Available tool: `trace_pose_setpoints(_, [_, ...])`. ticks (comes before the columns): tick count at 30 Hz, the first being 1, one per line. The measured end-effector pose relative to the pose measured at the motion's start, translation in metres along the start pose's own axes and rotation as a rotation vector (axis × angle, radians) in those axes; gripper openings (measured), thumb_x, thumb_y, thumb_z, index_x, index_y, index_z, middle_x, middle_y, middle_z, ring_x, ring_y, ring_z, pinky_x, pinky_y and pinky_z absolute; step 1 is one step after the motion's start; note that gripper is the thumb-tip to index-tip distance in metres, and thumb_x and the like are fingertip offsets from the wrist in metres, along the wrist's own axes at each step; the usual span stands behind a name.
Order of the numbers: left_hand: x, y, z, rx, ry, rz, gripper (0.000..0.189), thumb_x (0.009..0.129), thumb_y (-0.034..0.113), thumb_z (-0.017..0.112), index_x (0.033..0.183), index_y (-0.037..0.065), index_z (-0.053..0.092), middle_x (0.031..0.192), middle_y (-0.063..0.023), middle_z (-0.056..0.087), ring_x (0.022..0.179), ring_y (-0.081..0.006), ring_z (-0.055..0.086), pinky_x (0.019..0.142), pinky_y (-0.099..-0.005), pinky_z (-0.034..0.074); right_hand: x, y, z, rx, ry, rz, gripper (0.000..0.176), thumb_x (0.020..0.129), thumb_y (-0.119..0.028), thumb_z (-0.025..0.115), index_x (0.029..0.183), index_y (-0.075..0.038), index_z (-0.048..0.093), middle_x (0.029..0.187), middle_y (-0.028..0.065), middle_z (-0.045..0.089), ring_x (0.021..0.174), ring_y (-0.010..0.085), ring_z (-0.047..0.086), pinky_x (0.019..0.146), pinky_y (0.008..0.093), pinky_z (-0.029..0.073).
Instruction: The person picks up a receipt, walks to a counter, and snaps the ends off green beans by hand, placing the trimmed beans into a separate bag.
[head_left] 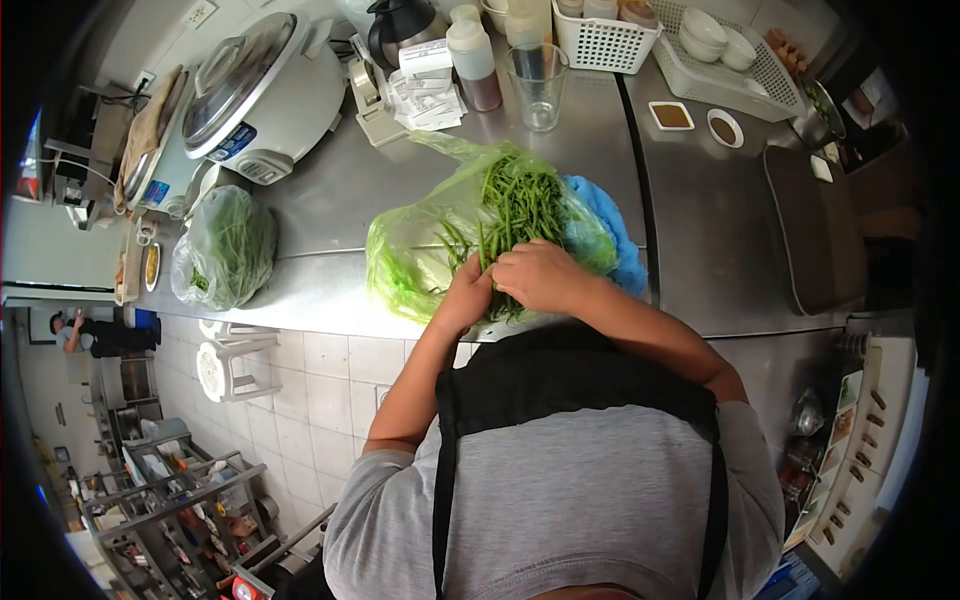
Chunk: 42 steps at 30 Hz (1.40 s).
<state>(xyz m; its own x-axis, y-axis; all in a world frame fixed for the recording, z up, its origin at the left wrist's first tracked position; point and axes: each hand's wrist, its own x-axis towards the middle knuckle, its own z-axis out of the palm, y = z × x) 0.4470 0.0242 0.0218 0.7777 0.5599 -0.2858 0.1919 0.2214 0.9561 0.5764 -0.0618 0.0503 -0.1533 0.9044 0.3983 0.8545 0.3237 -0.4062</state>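
Has left hand (470, 292) and right hand (545, 278) fingers together, cannot tell grip; finds green stalks (525, 205) just beyond, pointing away, nearer right hand.

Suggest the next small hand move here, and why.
Probably ease the right hand slightly away from the left hand: their fingertips meet at the green stems, hiding whatever is between them, and more stems lie loose just beyond.
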Motion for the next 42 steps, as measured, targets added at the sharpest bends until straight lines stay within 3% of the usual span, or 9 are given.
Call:
trace_pose_setpoints(5, [-0.009, 0.014, 0.006, -0.191, 0.157, -0.188, 0.016, 0.087, 0.013, 0.043, 0.098, 0.003, 0.048, 0.083, -0.0029, 0.053, 0.075, -0.0085, 0.047, 0.068, -0.0217, 0.04, -0.003, -0.012, 0.004, -0.023, -0.021, -0.015, 0.007, 0.069, -0.016, 0.054, 0.066, -0.011, 0.051, 0.066, 0.0019, 0.05, 0.064, 0.0199, 0.051, 0.059, 0.0325, 0.037])
trace_pose_setpoints(12, [-0.013, 0.033, 0.005, -0.012, -0.069, 0.021, 0.018, 0.087, 0.017, 0.042, 0.101, 0.006, 0.045, 0.062, 0.0011, 0.043, 0.051, -0.0071, 0.039, 0.046, -0.019, 0.032, -0.009, 0.017, 0.0, -0.199, 0.025, 0.239, 0.003, 0.07, -0.013, 0.051, 0.069, -0.011, 0.053, 0.068, 0.0039, 0.053, 0.067, 0.0225, 0.053, 0.06, 0.0353, 0.038])
trace_pose_setpoints(16, [-0.01, 0.039, -0.006, -0.011, 0.185, -0.039, 0.016, 0.085, 0.012, 0.042, 0.099, 0.005, 0.045, 0.056, 0.0003, 0.041, 0.049, -0.0082, 0.04, 0.043, -0.0207, 0.031, -0.015, 0.039, -0.014, -0.164, 0.23, 0.446, 0.011, 0.07, -0.01, 0.048, 0.073, -0.013, 0.059, 0.071, 0.0049, 0.055, 0.073, 0.0234, 0.055, 0.065, 0.0378, 0.039])
trace_pose_setpoints(20, [-0.01, 0.029, -0.035, -0.045, 0.243, -0.098, 0.015, 0.081, 0.011, 0.046, 0.094, 0.003, 0.048, 0.056, -0.0003, 0.045, 0.047, -0.009, 0.04, 0.044, -0.0225, 0.032, -0.021, 0.041, -0.024, -0.163, 0.083, 0.523, 0.011, 0.071, -0.012, 0.05, 0.073, -0.011, 0.06, 0.072, 0.0071, 0.057, 0.07, 0.0255, 0.057, 0.062, 0.0387, 0.042])
trace_pose_setpoints(24, [-0.011, 0.019, -0.05, 0.718, 0.459, 0.025, 0.021, 0.076, 0.017, 0.055, 0.082, -0.003, 0.054, 0.063, -0.0159, 0.055, 0.054, -0.0239, 0.052, 0.055, -0.0351, 0.041, -0.018, 0.033, -0.021, -0.184, -0.159, 0.638, 0.01, 0.071, -0.018, 0.054, 0.07, -0.008, 0.059, 0.068, 0.0094, 0.057, 0.063, 0.0276, 0.057, 0.056, 0.0398, 0.044])
trace_pose_setpoints(28, [-0.016, 0.018, -0.04, 0.685, 0.375, -0.026, 0.021, 0.076, 0.018, 0.056, 0.082, -0.002, 0.056, 0.062, -0.0152, 0.056, 0.056, -0.0222, 0.053, 0.056, -0.0319, 0.042, -0.021, 0.031, -0.008, -0.238, -0.056, 0.613, 0.017, 0.071, -0.023, 0.058, 0.067, -0.006, 0.056, 0.067, 0.0113, 0.057, 0.062, 0.0275, 0.057, 0.056, 0.0393, 0.045])
trace_pose_setpoints(34, [-0.007, 0.025, -0.022, 0.457, 0.426, 0.252, 0.019, 0.08, 0.018, 0.053, 0.083, -0.001, 0.057, 0.06, -0.006, 0.054, 0.055, -0.0123, 0.047, 0.054, -0.0273, 0.039, -0.011, 0.017, -0.059, -0.3, 0.135, 0.613, 0.019, 0.073, -0.024, 0.057, 0.067, -0.006, 0.055, 0.069, 0.0091, 0.056, 0.062, 0.0272, 0.055, 0.056, 0.0382, 0.044])
trace_pose_setpoints(37, [-0.003, 0.035, -0.009, 0.31, 0.32, 0.243, 0.016, 0.082, 0.016, 0.051, 0.082, 0.001, 0.058, 0.059, -0.0001, 0.051, 0.053, -0.0064, 0.041, 0.049, -0.0228, 0.035, -0.01, 0.008, -0.087, -0.248, 0.199, 0.622, 0.019, 0.074, -0.023, 0.056, 0.066, -0.006, 0.054, 0.068, 0.0077, 0.056, 0.062, 0.0281, 0.054, 0.055, 0.0379, 0.044])
trace_pose_setpoints(42, [-0.003, 0.059, 0.02, -0.108, 0.032, -0.036, 0.02, 0.086, 0.018, 0.044, 0.094, 0.003, 0.055, 0.061, 0.0009, 0.048, 0.041, -0.0041, 0.032, 0.038, -0.0182, 0.024, -0.015, -0.006, -0.098, -0.193, 0.315, 0.59, 0.019, 0.074, -0.023, 0.056, 0.065, -0.007, 0.053, 0.066, 0.0066, 0.054, 0.061, 0.0273, 0.054, 0.053, 0.0372, 0.043])
